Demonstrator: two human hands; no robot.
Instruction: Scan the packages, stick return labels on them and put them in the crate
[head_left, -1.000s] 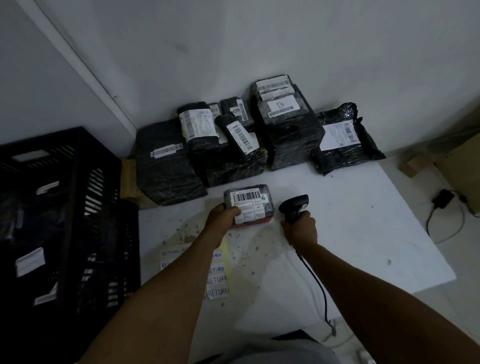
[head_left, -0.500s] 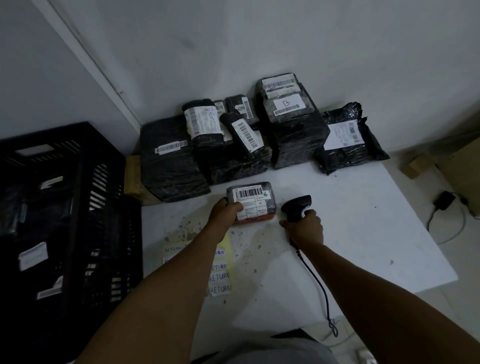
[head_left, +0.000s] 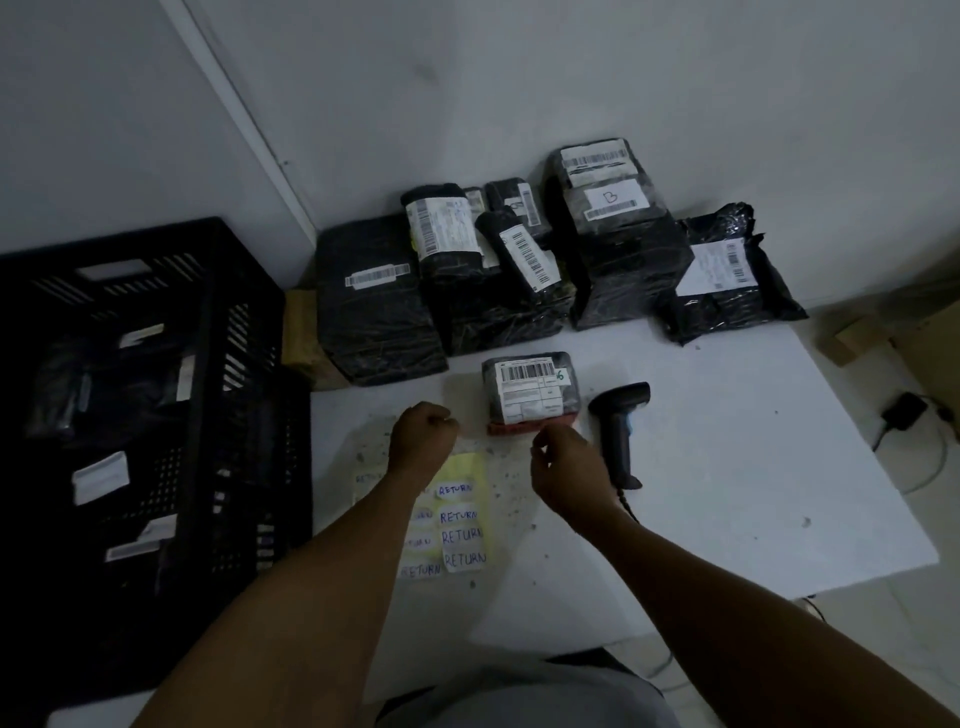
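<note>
Scanner (head_left: 621, 431) now lies released just right of small grey package (head_left: 530, 392), barcode label up on white table (head_left: 727, 493), no longer gripped by left hand (head_left: 423, 447), fingers curled, grip unclear, or right hand (head_left: 566, 470), fingers loosely curled, both just near of package over return labels (head_left: 460, 525).

Small grey package (head_left: 531, 391) flat, barcode up; scanner (head_left: 619, 426) beside; return labels (head_left: 461, 525); black crate (head_left: 140, 415) left.
</note>
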